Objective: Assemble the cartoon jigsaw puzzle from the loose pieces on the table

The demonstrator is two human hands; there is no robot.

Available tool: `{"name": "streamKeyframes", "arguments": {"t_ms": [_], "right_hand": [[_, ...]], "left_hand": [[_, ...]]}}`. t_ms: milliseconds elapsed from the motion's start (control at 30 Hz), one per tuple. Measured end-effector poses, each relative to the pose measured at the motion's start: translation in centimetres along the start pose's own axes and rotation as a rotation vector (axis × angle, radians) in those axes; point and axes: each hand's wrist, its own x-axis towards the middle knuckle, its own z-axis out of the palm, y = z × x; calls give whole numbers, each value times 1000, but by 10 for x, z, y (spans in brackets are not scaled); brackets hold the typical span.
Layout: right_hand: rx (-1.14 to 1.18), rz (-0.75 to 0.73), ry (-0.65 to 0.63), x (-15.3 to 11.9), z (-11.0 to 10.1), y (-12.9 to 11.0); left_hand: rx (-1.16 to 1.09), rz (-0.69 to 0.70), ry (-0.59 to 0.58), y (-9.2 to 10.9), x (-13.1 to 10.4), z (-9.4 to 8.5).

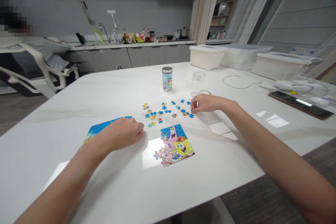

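Note:
A partly joined cartoon puzzle (177, 145) lies on the white table (126, 189), with a pink and a yellow figure on it. Beyond it are scattered several loose pieces (168, 111), mostly blue, some yellow. My right hand (201, 103) is at the right end of these pieces, fingers pinched together by a blue piece (191, 115); anything between the fingertips is too small to make out. My left hand (128, 130) rests with curled fingers left of the puzzle, over a blue and yellow sheet (98, 128) that it partly covers. What its fingers hold, if anything, is hidden.
A printed tin (167, 79) and a clear jar (198, 80) stand behind the pieces. Lidded boxes (207, 57), a cable (236, 86) and a phone (300, 104) are at the right. A person (44, 52) sits at the far left.

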Motion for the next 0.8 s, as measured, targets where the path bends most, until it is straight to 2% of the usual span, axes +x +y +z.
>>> {"name": "streamKeyframes", "arguments": {"t_ms": [200,300,400,467,533,633,800], "right_hand": [[-19,-9,6,-1,1,-1],[36,-51,80,0,2,-4],[315,-85,172,5,6,-19],[633,-110,119,7,11,-34],[826,-104,49,7,15,-49],[952,-126,16,3,20,-63],[1041,-137,-23,-1,24,-65]], "left_hand": [[28,12,-17,0,-3,-1],[25,26,1,0,-3,1],[2,20,6,4,-2,-1],[-19,-21,-3,8,-2,-5],[-33,-62,-10,12,-2,-9],[-32,-75,-19,16,-3,-15],[-12,-70,-26,18,-4,-19]]}}
